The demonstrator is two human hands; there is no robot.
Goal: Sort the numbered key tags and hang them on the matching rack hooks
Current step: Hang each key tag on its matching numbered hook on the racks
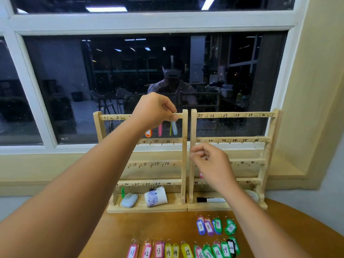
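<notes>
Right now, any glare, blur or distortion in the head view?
Head view: wide-angle bends the window frame; dark glass mirrors ceiling lights and the person; right hand slightly motion-blurred; the left hand, pinching the blue tag, hides part of the top rail; table tags read clearly.

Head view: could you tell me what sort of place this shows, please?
Likely an office or workroom at night: a table by a dark window showing ceiling lights and chairs.
</notes>
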